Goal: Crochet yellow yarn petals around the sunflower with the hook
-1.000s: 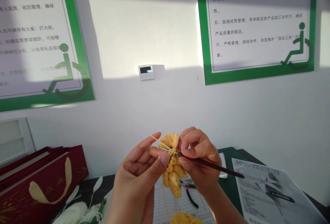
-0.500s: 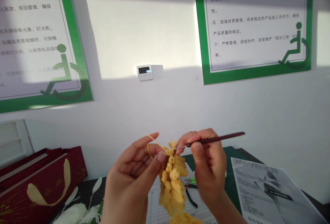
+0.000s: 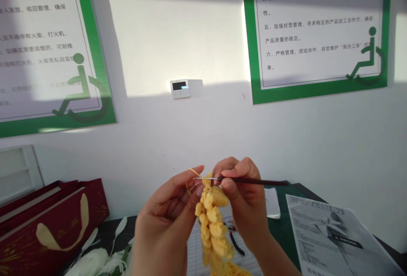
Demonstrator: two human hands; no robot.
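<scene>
A bumpy yellow crochet piece (image 3: 213, 221) hangs between my hands in the head view, its lower end running out of the frame. My left hand (image 3: 171, 212) pinches its top edge between thumb and fingers, and yellow yarn (image 3: 194, 172) loops over the raised index finger. Between thumb and fingers of my right hand (image 3: 246, 195) is a crochet hook (image 3: 254, 180) with a dark red handle. The hook's thin metal shaft lies level across the top of the crochet piece, its tip near my left index finger.
Below my hands lie a lined paper sheet (image 3: 194, 246) and dark-handled pliers (image 3: 237, 242). At right, a printed sheet (image 3: 337, 233) rests on a green cutting mat (image 3: 281, 229). At left stand a dark red gift bag (image 3: 60, 225) and white flower-like pieces (image 3: 92, 261).
My right hand has tipped the hook from slanted to nearly level and moved a little left. The hook's metal shaft now reaches past the crochet piece's top. The left hand has shifted slightly right.
</scene>
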